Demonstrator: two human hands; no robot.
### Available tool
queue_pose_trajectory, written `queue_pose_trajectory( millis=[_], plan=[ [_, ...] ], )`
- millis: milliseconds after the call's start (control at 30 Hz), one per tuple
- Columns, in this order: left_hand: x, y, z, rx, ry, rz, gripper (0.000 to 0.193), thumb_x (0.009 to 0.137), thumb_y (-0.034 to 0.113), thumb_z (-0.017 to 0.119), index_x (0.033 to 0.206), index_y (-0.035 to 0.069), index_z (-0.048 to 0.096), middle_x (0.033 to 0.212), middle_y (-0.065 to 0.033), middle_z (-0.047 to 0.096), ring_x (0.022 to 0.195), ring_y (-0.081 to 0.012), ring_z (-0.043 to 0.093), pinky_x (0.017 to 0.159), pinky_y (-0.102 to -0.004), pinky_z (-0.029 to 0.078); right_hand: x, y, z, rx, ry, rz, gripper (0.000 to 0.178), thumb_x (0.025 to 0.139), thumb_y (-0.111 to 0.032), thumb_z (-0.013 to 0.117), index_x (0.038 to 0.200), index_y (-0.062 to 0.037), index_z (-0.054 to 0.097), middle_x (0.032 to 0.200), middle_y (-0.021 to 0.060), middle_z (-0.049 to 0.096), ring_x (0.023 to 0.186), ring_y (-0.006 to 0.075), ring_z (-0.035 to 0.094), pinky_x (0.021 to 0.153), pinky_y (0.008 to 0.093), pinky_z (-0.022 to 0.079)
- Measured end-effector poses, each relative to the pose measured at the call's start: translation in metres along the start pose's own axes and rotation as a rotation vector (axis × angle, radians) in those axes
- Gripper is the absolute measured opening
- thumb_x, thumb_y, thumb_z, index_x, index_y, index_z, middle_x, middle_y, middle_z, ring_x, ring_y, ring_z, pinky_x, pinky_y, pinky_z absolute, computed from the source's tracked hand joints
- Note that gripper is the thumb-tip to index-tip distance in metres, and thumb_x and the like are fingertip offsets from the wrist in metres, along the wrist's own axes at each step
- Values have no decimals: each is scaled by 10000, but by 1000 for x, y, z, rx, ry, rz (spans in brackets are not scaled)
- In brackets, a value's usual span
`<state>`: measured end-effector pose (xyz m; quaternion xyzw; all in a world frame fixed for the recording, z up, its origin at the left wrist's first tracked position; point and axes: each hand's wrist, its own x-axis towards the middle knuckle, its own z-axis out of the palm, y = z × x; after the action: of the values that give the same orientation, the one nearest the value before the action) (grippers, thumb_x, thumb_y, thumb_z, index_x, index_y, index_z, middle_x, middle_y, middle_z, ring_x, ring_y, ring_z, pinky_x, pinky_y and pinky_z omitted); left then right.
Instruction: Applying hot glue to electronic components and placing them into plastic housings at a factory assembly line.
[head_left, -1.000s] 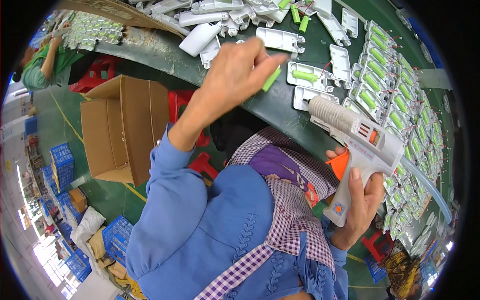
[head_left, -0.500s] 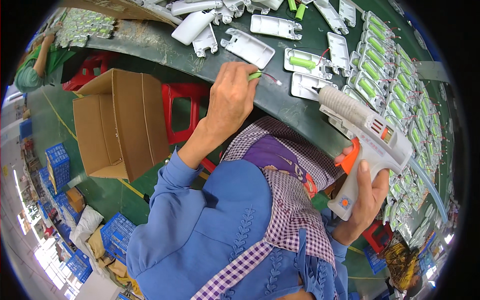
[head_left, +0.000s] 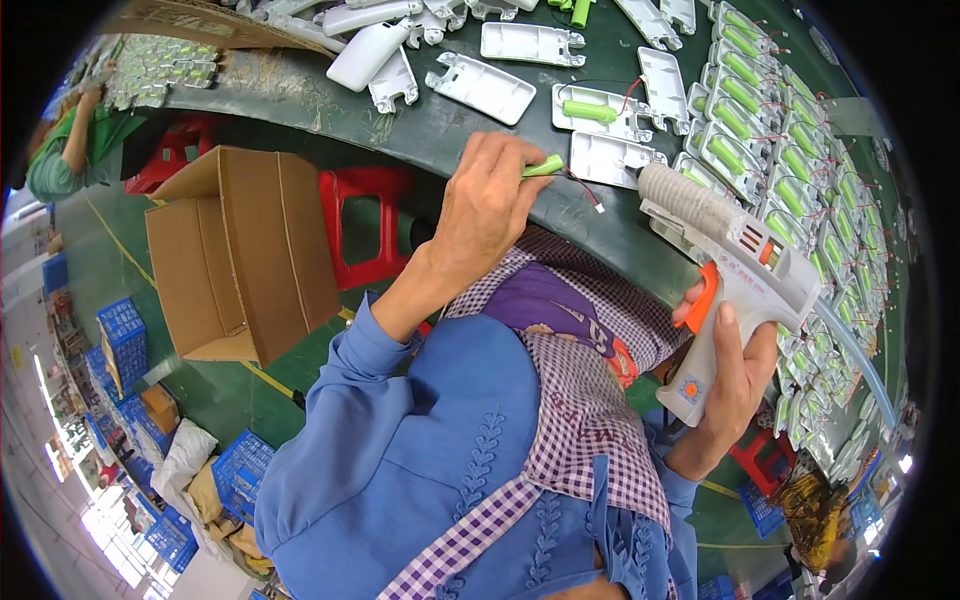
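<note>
My left hand (head_left: 487, 195) pinches a green cylindrical battery (head_left: 543, 166) over the table's near edge. Thin wires run from it to a small white connector (head_left: 600, 208). A white hot glue gun (head_left: 745, 290) with an orange trigger is gripped in my right hand (head_left: 735, 385), fingers at the trigger. Its nozzle points left, over the right end of an open white plastic shell (head_left: 608, 158). Just beyond that shell lies another white shell with a green battery (head_left: 590, 111) and a red wire in it.
Rows of white shells with green batteries (head_left: 728, 155) cover the table's right side. Loose white shells (head_left: 488, 88) lie toward the back. A cardboard box (head_left: 245, 255) and red stool (head_left: 365, 225) stand left, below the table. Another person (head_left: 75, 145) works at far left.
My left hand has moved right with the battery, closer to the shell under the nozzle. More of the battery now shows beyond my fingers. The glue gun stays nearly in place.
</note>
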<state>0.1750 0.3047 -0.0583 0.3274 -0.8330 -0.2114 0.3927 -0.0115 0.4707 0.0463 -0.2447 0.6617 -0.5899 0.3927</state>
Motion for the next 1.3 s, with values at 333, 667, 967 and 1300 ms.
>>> queue_pose_trajectory(
  millis=[333, 667, 967, 1300],
  plan=[
    [10, -2, -7, -33, -61, -55, 203, 765, 28, 743, 930, -35, 642, 904, -134, 624, 826, -288, 594, 688, -352, 484, -8, -4, 4, 110, 22, -11, 385, 955, -78, 499, 1275, 117, 414, 1105, 288, 625, 989, 349, 660, 902, 439, 519],
    [59, 9, 27, -77, -188, 112, 166, 757, 102, 752, 876, 18, 672, 976, -106, 564, 965, -300, 526, 839, -386, 445, -17, -4, 2, 133, 48, -31, 448, 952, -106, 490, 1314, 135, 384, 1138, 306, 604, 1035, 384, 642, 935, 469, 506],
    [59, 7, 36, 14, -263, 107, 167, 743, 71, 746, 875, 2, 671, 956, -111, 546, 944, -296, 519, 818, -394, 453, -18, -6, 4, 149, 9, -58, 425, 952, -52, 471, 1324, 129, 374, 1152, 320, 592, 1037, 375, 641, 941, 467, 497],
    [55, 2, 33, -91, -217, 90, 139, 741, 26, 726, 850, -14, 649, 920, -126, 542, 927, -320, 544, 816, -403, 457, -2, -9, 16, 52, 5, -79, 434, 953, -65, 510, 1331, 111, 386, 1136, 300, 608, 1012, 347, 653, 921, 433, 511]
  ],
)
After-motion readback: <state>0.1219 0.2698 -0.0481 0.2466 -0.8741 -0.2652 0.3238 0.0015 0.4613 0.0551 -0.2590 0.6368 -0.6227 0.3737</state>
